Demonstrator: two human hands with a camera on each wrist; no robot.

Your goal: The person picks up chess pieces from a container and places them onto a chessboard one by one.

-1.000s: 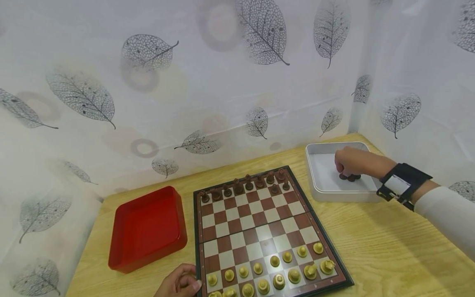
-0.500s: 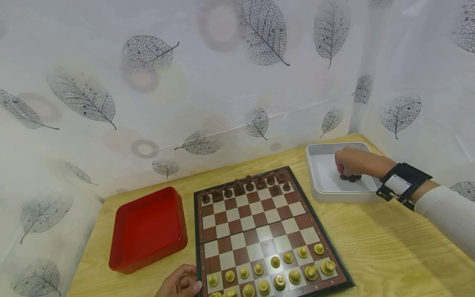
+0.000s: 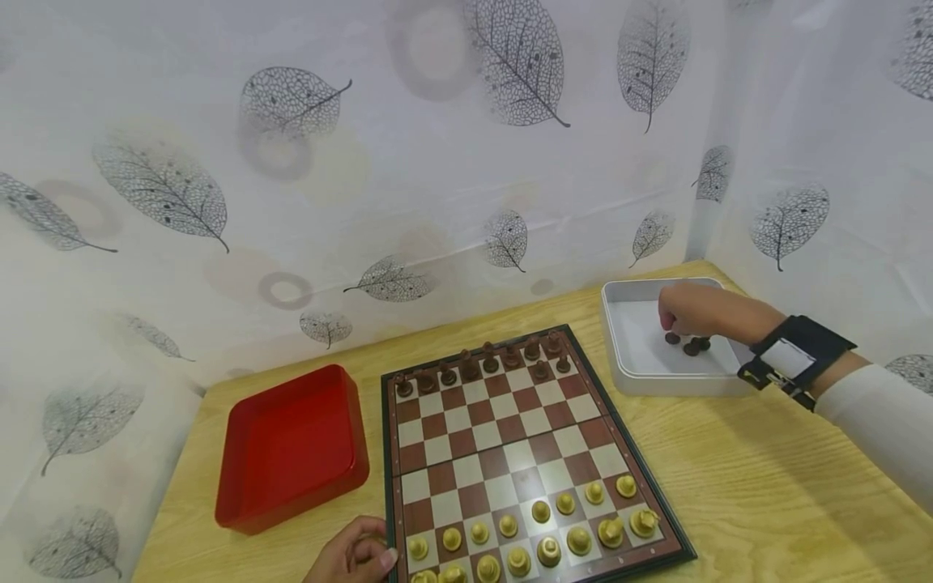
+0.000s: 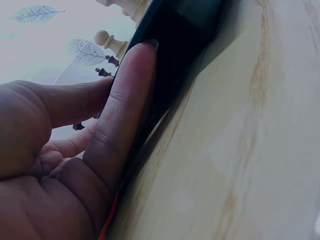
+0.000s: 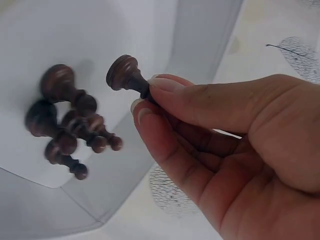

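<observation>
Dark chess piece (image 5: 124,75) is pinched between the thumb and the fingers of the right hand (image 5: 240,165), over the inside of the white tray (image 3: 656,385). Its wide base points away from the palm, and its upper end is hidden by the fingers. Near it, other dark pieces (image 5: 57,82) lie together on the tray floor, tilted in different directions. A black band (image 3: 798,356) goes around the right wrist. The left hand (image 3: 355,553) is well apart from the right one, its fingers bent, and it touches the left edge of the chessboard (image 3: 485,437) — whether it really grips this edge, one cannot tell. On the board, two rows of yellowish pieces (image 3: 540,512) stand at the near side, and a row of dark chessmen (image 3: 469,368) at the far side, with two small ones in front of its right end — the red tray (image 3: 291,445) is on the wooden table (image 3: 765,478), left of the board
</observation>
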